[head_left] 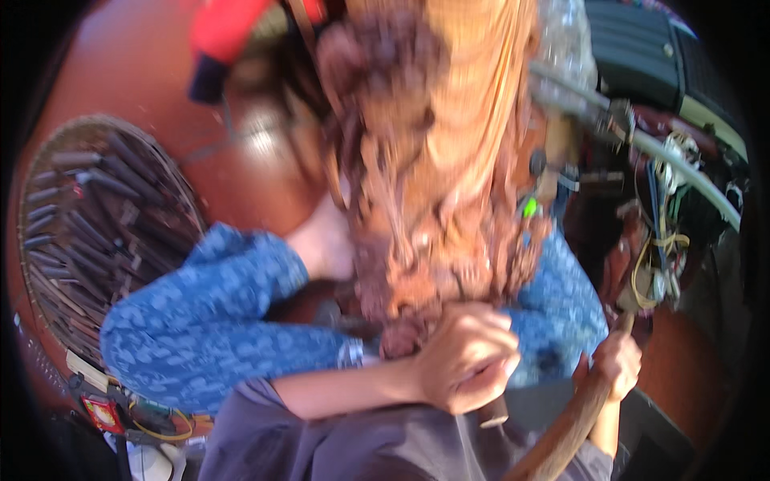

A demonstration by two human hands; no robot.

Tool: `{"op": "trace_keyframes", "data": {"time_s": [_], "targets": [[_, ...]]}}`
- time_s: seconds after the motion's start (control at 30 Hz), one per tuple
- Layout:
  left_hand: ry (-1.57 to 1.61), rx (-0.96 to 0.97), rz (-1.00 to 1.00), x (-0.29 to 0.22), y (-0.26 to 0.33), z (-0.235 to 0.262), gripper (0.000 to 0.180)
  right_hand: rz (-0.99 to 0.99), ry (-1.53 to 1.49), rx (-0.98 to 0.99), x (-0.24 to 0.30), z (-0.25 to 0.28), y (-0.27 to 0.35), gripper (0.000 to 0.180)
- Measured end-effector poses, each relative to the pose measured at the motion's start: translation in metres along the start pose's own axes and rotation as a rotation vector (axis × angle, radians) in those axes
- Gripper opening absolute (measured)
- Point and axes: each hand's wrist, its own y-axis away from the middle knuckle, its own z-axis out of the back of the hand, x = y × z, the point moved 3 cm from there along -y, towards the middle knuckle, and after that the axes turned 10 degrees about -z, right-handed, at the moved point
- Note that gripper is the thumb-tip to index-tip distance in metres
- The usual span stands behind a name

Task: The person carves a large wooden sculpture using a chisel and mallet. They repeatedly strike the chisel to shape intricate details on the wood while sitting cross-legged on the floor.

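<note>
A large reddish-brown wood carving (pixel 473 144) with folds and knobby relief stands between my bent legs. My left hand (pixel 469 357) is closed in a fist at its lower end, around a chisel (pixel 493 413); only the round butt of the wooden handle shows below the fist, and the blade is hidden. Off to the right, apart from the carving, my right hand (pixel 618 365) grips a thick, slightly curved wooden club (pixel 573 421). The club's wide part runs down past the lower edge of the picture.
A round woven basket (pixel 188 172) full of dark-handled carving tools stands at the left. Cords (pixel 670 240), a pale pipe (pixel 682 168) and clutter lie at the right. A dark case (pixel 634 48) sits at the far right. Reddish tiles (pixel 136 72) cover the floor.
</note>
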Motion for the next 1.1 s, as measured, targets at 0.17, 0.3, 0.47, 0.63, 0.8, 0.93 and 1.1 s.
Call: {"op": "trace_keyframes", "data": {"time_s": [0.17,0.3,0.47,0.63,0.8,0.93,1.1], "targets": [[0.020,0.136,0.064,0.017,0.004,-0.011,0.037,-0.012,0.059,0.231,-0.007,0.013,0.018,0.026],[-0.143,0.058,0.012,0.061,0.037,0.005,0.027,0.012,0.208,0.390,-0.020,-0.015,-0.004,0.038],[-0.034,0.303,-0.192,-0.020,-0.001,-0.010,0.040,-0.425,0.122,0.693,-0.011,-0.019,0.025,0.056],[0.204,0.429,-0.247,-0.021,0.024,-0.033,0.038,-0.190,-0.408,0.460,0.036,-0.006,0.013,0.038],[0.093,0.487,-0.184,-0.071,0.021,-0.065,0.038,0.079,-0.210,0.388,0.025,-0.018,0.061,0.048],[-0.271,0.494,-0.151,-0.094,0.018,-0.071,0.038,0.015,-0.146,0.292,0.013,-0.016,0.093,0.054],[-0.694,0.708,-0.156,-0.058,0.028,-0.066,0.024,0.089,-0.038,-0.060,0.011,0.000,0.107,0.030]]}}
